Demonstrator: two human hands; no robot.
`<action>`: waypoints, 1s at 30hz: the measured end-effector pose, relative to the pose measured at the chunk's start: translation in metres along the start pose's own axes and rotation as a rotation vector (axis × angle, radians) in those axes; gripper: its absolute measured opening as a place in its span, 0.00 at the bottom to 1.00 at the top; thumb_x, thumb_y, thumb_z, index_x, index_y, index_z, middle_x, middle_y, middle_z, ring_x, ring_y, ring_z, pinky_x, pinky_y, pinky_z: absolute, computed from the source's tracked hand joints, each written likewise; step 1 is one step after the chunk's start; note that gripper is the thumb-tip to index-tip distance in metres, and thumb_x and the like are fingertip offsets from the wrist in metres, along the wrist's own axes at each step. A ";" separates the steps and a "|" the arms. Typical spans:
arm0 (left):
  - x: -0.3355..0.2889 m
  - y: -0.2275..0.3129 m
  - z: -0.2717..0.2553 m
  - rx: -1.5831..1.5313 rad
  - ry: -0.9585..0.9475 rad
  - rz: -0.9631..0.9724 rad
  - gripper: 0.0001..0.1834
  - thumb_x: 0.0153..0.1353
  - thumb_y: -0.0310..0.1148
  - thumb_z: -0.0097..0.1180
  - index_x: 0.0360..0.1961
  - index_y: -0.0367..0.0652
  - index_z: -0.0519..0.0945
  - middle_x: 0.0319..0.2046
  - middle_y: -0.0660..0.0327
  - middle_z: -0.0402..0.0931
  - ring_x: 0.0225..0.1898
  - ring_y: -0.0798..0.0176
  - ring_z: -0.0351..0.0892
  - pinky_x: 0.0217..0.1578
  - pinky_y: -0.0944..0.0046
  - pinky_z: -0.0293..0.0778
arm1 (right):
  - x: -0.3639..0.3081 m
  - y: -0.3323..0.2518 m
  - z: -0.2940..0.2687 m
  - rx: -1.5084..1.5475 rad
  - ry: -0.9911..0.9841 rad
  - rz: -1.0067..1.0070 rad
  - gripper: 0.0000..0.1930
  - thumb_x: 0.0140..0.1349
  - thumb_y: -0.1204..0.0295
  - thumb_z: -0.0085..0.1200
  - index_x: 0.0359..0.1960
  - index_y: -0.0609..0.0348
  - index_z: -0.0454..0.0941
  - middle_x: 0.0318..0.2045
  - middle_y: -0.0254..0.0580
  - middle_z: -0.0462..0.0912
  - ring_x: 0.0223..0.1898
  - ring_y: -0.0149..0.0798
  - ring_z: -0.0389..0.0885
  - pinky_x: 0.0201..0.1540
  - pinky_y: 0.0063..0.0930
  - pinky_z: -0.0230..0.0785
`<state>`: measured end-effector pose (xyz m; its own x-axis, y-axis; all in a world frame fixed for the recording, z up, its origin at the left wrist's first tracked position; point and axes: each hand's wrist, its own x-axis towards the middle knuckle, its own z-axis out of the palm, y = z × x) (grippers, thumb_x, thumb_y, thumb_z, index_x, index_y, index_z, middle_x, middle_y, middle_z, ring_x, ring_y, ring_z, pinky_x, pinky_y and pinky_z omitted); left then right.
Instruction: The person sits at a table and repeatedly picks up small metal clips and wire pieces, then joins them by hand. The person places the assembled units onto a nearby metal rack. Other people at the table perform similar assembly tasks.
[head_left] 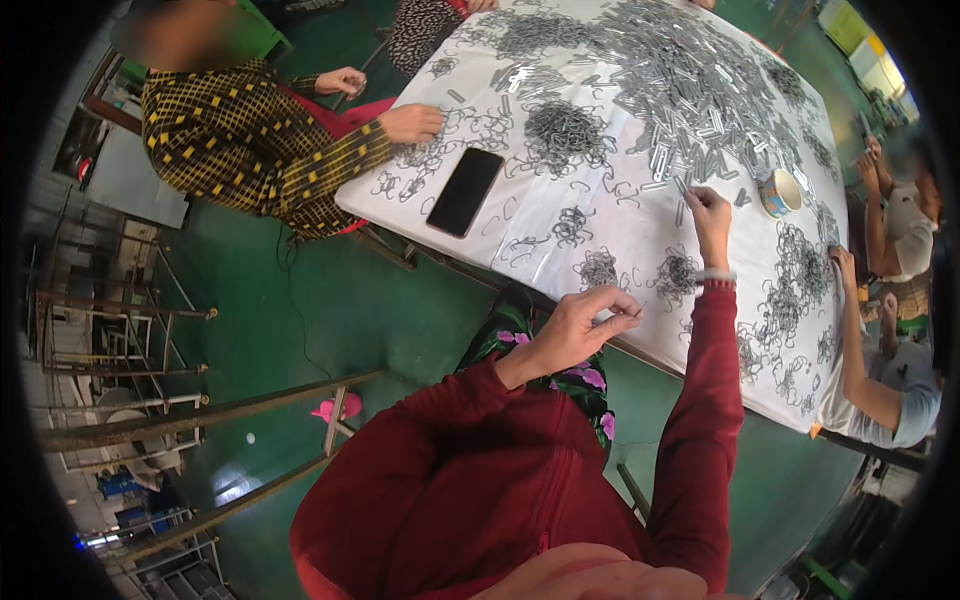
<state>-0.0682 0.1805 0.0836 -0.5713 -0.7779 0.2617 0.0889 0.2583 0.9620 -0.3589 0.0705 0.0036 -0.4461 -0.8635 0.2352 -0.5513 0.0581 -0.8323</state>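
The right hand (709,208) is hovering over the tabletop (640,225), at the border of the strips (690,110) that are spreading toward the far edge. Its grip is bunching, thumb and fingers close together beside a strip; whether it is pinching one, I cannot tell. The left hand (585,325) is hovering at the near edge, fingertips pressing together; anything between them is too small to make out. Hooks (676,272) are lying in small heaps along the near edge, the phone (466,192) toward the left corner, the cup (781,194) toward the right edge. Choosing a loose strip, pinching its long sides and lifting straight up should be sparing its neighbours; holding the wrist high should be clearing the hooks.
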 end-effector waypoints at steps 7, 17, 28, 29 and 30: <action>0.008 -0.014 0.007 0.042 -0.008 0.064 0.06 0.58 0.25 0.57 0.35 0.35 0.75 0.31 0.59 0.78 0.35 0.66 0.79 0.37 0.68 0.73 | -0.082 -0.045 0.002 0.493 -0.079 0.211 0.12 0.54 0.80 0.55 0.41 0.68 0.73 0.25 0.37 0.80 0.26 0.24 0.75 0.30 0.17 0.67; 0.018 -0.016 0.015 0.101 -0.120 0.067 0.08 0.56 0.26 0.59 0.34 0.35 0.75 0.31 0.56 0.78 0.35 0.60 0.79 0.37 0.63 0.73 | -0.183 -0.138 -0.047 0.527 0.002 0.078 0.13 0.52 0.89 0.54 0.40 0.67 0.73 0.34 0.36 0.78 0.35 0.26 0.76 0.40 0.20 0.71; 0.058 -0.049 -0.011 0.057 0.124 0.014 0.14 0.56 0.31 0.59 0.43 0.39 0.76 0.38 0.58 0.77 0.40 0.62 0.78 0.41 0.65 0.72 | -0.179 -0.130 -0.053 0.737 0.138 0.158 0.13 0.49 0.90 0.54 0.37 0.66 0.75 0.31 0.42 0.82 0.32 0.29 0.78 0.39 0.21 0.70; 0.079 -0.066 -0.030 0.237 0.110 -0.038 0.13 0.56 0.32 0.58 0.42 0.39 0.78 0.39 0.56 0.77 0.40 0.60 0.78 0.41 0.62 0.72 | -0.179 -0.134 -0.056 0.726 0.138 0.149 0.13 0.48 0.91 0.54 0.36 0.66 0.75 0.30 0.42 0.82 0.32 0.30 0.78 0.40 0.22 0.70; 0.100 -0.087 -0.053 0.419 0.098 -0.088 0.13 0.56 0.33 0.57 0.42 0.40 0.79 0.40 0.55 0.77 0.41 0.58 0.77 0.40 0.60 0.72 | -0.179 -0.137 -0.058 0.717 0.135 0.138 0.13 0.48 0.91 0.54 0.36 0.66 0.75 0.30 0.42 0.82 0.32 0.30 0.78 0.41 0.23 0.70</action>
<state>-0.0898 0.0497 0.0298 -0.4797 -0.8530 0.2057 -0.3070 0.3828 0.8713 -0.2442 0.2461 0.1048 -0.5865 -0.8001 0.1259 0.0910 -0.2196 -0.9713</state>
